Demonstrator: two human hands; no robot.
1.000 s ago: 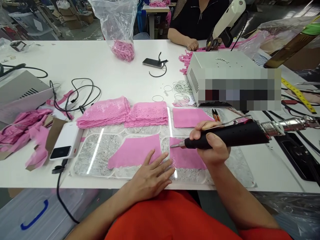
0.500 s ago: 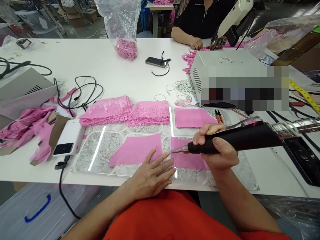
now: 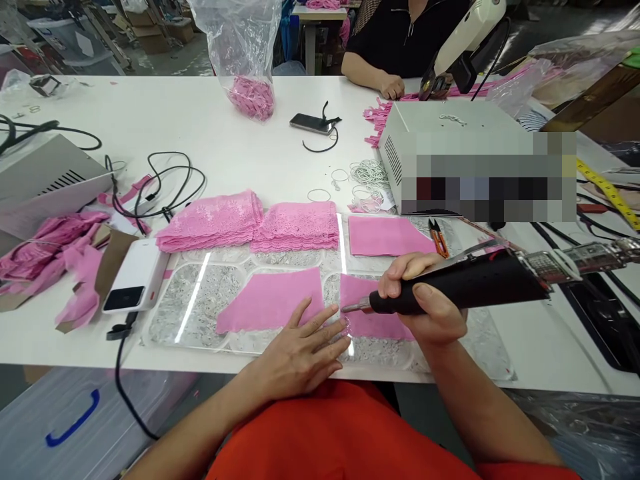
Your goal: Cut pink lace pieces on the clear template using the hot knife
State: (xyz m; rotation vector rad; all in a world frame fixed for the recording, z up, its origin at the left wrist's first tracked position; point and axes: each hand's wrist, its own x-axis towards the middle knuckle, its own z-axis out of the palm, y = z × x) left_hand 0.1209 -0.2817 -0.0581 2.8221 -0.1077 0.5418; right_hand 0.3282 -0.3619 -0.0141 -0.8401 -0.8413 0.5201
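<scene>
My right hand (image 3: 425,300) is wrapped round the black handle of a heated cutting tool (image 3: 480,280), whose metal tip touches the left edge of a small pink fabric piece (image 3: 373,313). My left hand (image 3: 300,353) lies flat, fingers spread, on the lower right corner of a larger pink fabric piece (image 3: 273,300). Both pieces rest on a clear plate (image 3: 200,307) over a lace pattern.
Two stacks of pink lace (image 3: 210,220) (image 3: 296,225) and a flat pink stack (image 3: 385,235) lie behind. A white power bank (image 3: 135,275), cables (image 3: 160,187), snips (image 3: 439,237), a white machine box (image 3: 450,133), a phone (image 3: 309,123), a bag of pink trim (image 3: 247,73). Another person (image 3: 395,40) sits across.
The tool tip has slid down the small pink piece's left edge toward me. My left hand has stayed flat on the larger piece.
</scene>
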